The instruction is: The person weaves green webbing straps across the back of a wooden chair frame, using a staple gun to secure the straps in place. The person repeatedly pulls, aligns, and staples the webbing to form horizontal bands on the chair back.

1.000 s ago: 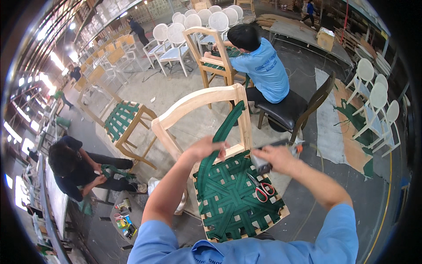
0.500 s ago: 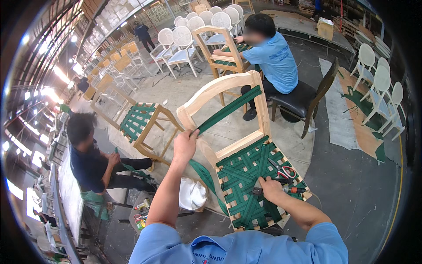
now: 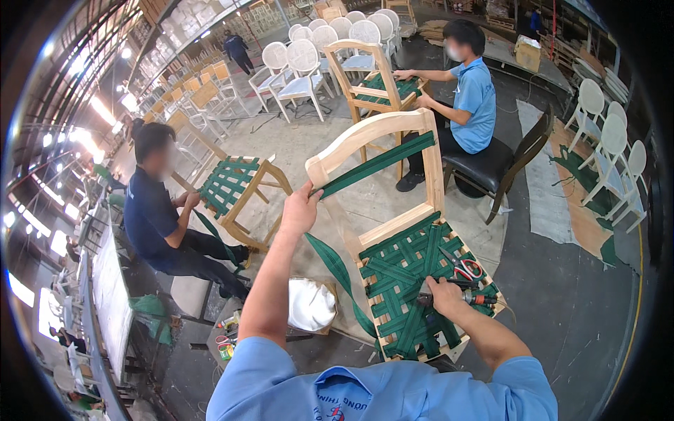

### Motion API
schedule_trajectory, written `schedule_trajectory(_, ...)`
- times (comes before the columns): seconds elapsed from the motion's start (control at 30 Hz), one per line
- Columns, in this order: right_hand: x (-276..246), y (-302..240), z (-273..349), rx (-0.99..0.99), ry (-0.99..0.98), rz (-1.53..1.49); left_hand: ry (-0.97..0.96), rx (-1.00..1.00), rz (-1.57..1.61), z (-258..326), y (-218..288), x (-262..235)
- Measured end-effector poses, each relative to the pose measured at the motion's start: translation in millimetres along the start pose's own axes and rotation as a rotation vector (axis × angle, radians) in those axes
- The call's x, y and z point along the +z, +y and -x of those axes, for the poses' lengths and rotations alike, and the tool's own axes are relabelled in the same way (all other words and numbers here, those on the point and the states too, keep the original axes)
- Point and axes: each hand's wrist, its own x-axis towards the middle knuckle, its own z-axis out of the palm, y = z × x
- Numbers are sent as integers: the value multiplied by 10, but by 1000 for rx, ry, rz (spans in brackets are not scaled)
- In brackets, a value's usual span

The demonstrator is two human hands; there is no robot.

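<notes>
Taking the woven seat [image 3: 395,284] as the clock's centre, the left hand [image 3: 300,209] is at 10 o'clock, fingers and thumb pinching a green strap [image 3: 379,166] beside the left post of the wooden chair [image 3: 372,131]. The left arm [image 3: 267,281] reaches up towards 12 o'clock, only slightly bent. The strap slants across the chair back to the right post at 12, while its loose tail droops to 8. The right hand [image 3: 448,297], just off centre towards 4, curls around a power tool [image 3: 480,299] (the one with the orange fitting), its forearm [image 3: 495,338] pointing towards 10. Scissors [image 3: 463,266] lie on the webbing at 2, close to that hand.
</notes>
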Motion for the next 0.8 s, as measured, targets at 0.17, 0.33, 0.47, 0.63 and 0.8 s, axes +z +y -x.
schedule_trajectory(0.17,-67,-50,-57,45,-113,-3,-310,154,88,-230,-183,-277)
schedule_trajectory(0.33,-57,-24,-67,52,-119,-7,-447,271,-155,-377,-75,-510)
schedule_trajectory(0.47,-72,-26,-91,45,-98,-26,-443,258,-180,-279,-24,-554)
schedule_trajectory(0.63,17,27,-34,93,-82,-22,-419,255,-548,20,311,-170)
schedule_trajectory(0.8,-12,-31,-64,56,-70,-71,-925,-88,593,42,688,452)
